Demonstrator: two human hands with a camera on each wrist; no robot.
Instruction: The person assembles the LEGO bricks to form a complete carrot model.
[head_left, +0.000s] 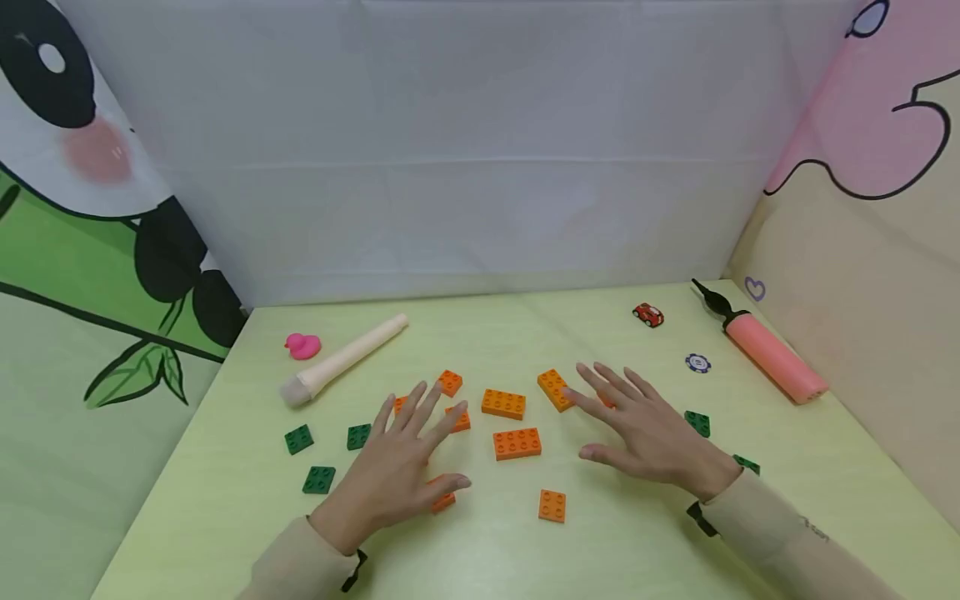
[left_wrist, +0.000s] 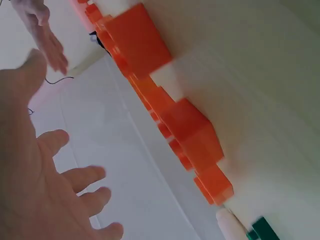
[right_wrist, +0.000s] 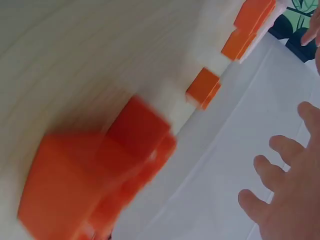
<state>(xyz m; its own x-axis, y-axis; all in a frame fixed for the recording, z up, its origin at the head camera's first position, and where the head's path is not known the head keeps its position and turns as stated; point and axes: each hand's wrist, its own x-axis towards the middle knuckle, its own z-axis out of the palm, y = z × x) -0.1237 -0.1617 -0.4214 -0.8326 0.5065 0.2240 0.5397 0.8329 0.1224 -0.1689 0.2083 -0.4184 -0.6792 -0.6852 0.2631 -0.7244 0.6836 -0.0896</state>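
Observation:
My left hand (head_left: 397, 475) hovers over the left part of the table, its fingers spread, and holds nothing. Beneath and around it lie several orange toy bricks (head_left: 450, 382), partly hidden by the fingers and thumb. To the right, my right hand (head_left: 648, 433) is also spread and holds nothing; its fingertips overlap an orange eight-stud brick (head_left: 553, 388). Between the hands lie two more eight-stud bricks, one (head_left: 517, 444) nearer me than the other (head_left: 503, 404), and a square orange brick (head_left: 552, 506). The left wrist view shows orange bricks (left_wrist: 192, 132) beyond the relaxed fingers.
Green bricks (head_left: 319, 479) lie left of my left hand, others (head_left: 697, 423) beside my right wrist. Farther back are a pink toy duck (head_left: 303, 346), a pale rolled tube (head_left: 345, 360), a red toy car (head_left: 648, 315), a poker chip (head_left: 697, 363) and a pink hand pump (head_left: 776, 357).

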